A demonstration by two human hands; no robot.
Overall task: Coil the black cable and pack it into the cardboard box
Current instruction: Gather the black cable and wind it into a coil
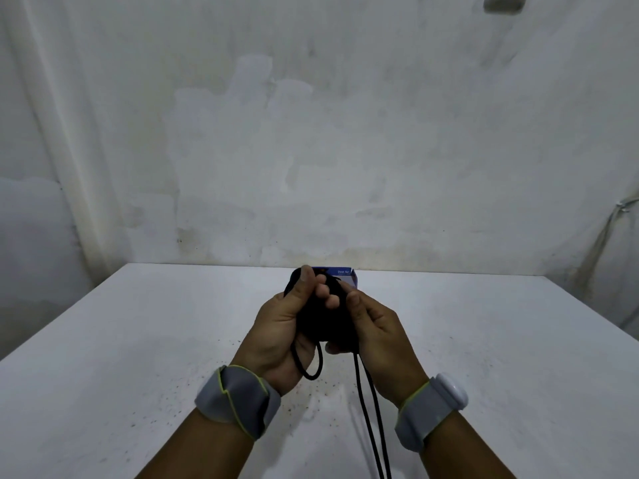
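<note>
A bundle of coiled black cable is held up above the table between both hands. My left hand grips the coil from the left, thumb on top. My right hand pinches the coil's right side. A short loop hangs below my left palm, and two strands drop from my right hand toward the bottom edge of the frame. Behind the hands, at the table's far edge, a small box with a blue printed side is mostly hidden.
The white table is speckled with dark specks near the middle. A stained white wall rises right behind its far edge. Both wrists wear grey bands; the right one carries a white device.
</note>
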